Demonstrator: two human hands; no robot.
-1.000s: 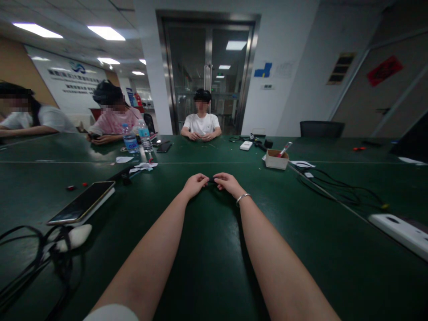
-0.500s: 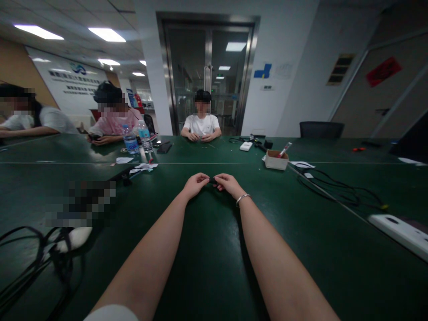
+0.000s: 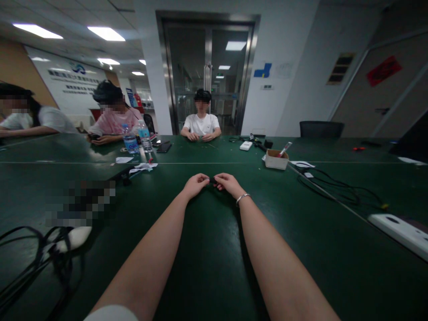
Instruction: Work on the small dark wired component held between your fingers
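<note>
Both my arms reach forward over the dark green table. Between my fingertips is a small black object, too small and dark to tell its kind. My left hand pinches its left end between thumb and fingers. At the other end my right hand, with a silver bangle at the wrist, pinches it too. The fingers partly cover the object. It is held at or just above the tabletop; I cannot tell which.
A small box with a tube in it stands ahead to the right, near black cables. At right lies a white power strip. Leftward are water bottles, paper scraps and more cables. Several people sit around the table.
</note>
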